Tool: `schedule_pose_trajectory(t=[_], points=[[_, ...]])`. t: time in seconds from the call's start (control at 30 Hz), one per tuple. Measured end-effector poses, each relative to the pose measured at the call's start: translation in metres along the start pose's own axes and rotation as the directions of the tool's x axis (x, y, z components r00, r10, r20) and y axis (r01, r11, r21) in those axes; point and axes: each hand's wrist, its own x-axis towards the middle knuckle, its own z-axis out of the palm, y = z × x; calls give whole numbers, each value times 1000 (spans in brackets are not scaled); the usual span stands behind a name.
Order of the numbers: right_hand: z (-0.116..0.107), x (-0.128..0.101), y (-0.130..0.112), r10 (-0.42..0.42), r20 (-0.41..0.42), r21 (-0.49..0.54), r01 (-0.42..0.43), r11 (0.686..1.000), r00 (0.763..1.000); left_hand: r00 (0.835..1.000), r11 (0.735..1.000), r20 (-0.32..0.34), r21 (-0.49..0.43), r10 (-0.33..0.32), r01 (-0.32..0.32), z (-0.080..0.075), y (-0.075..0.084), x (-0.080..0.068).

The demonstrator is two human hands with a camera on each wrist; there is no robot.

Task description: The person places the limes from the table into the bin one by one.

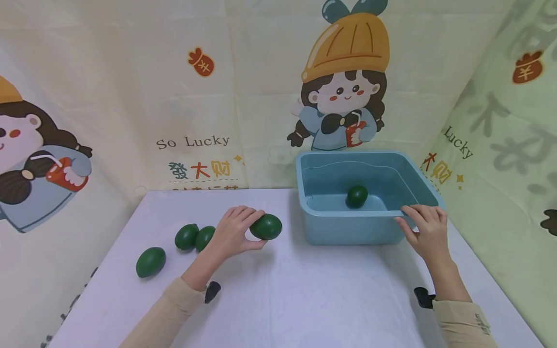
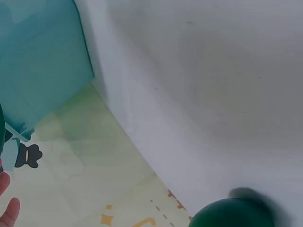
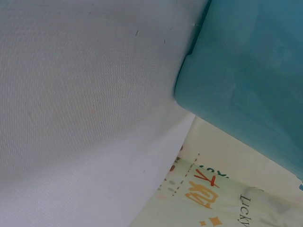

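Note:
Between thumb and fingers, my left hand (image 1: 237, 229) pinches a dark green lime (image 1: 267, 227), raised over the white table left of a blue plastic bin (image 1: 348, 229). Only a few fingertips (image 2: 9, 213) of that hand show at the edge of the left wrist view. My right hand (image 1: 426, 227) grips the bin's front right rim, fingers over the top and thumb outside. Inside the bin lies one lime (image 1: 357, 196). The bin's wall (image 3: 246, 80) fills the upper right of the right wrist view, where the hand itself is out of sight.
Left of my left hand, a lime (image 1: 151, 262) lies alone, and another lime (image 1: 186, 237) sits beside a third lime (image 1: 205, 238) partly hidden by the hand. A printed cloth (image 1: 261, 96) hangs behind the white table (image 1: 304, 295), close to the bin's back.

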Motion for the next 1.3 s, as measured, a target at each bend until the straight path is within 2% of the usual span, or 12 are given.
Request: schedule_pose_trajectory(t=[0.4, 0.83, 1.3], points=[[0, -2, 0, 0, -1, 2, 0, 1000, 1000, 999, 1000, -32, -8, 6, -7, 1, 4, 9], [1, -3, 0, -8, -26, 0, 8, 1000, 1000, 1000, 1000, -20, -22, -15, 15, 3, 7, 22], [1, -5, 2, -16, -25, -3, 15, 1000, 1000, 998, 999, -51, -29, -34, 32, 4, 8, 33]])
